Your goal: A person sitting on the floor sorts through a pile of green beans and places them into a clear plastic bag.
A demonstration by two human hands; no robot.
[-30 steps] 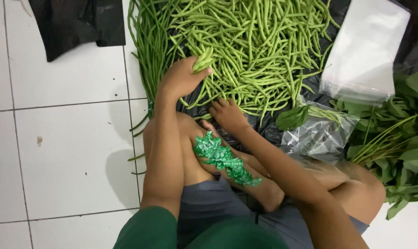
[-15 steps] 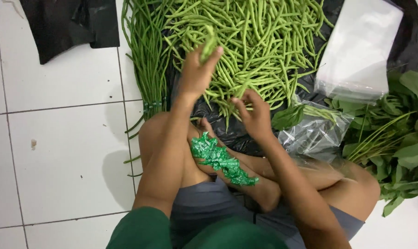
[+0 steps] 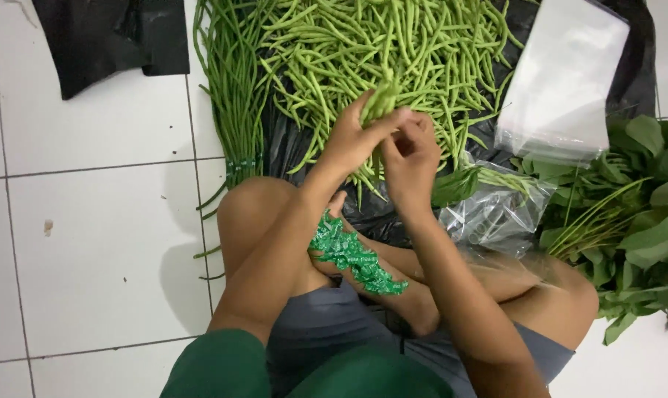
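Note:
I sit cross-legged on a white tiled floor. My left hand [image 3: 354, 138] holds a small bunch of green beans [image 3: 380, 99] upright above my knees. My right hand [image 3: 411, 155] is against the same bunch, its fingers closed on the bean stems beside the left. Behind my hands a big heap of loose green beans [image 3: 363, 44] lies on black plastic sheet [image 3: 282, 144]. A strip of green tape pieces [image 3: 352, 254] lies across my shin.
A tied bundle of long beans [image 3: 234, 88] lies left of the heap. Clear plastic bags [image 3: 566, 81] lie at the right, one crumpled [image 3: 496, 214] by my knee. Leafy greens [image 3: 632, 214] are heaped at far right. Another black bag [image 3: 105, 37] lies at top left.
Both hands rose from the heap and came together. The left hand lifted a bunch of beans, and the right hand moved in to join it on the bunch.

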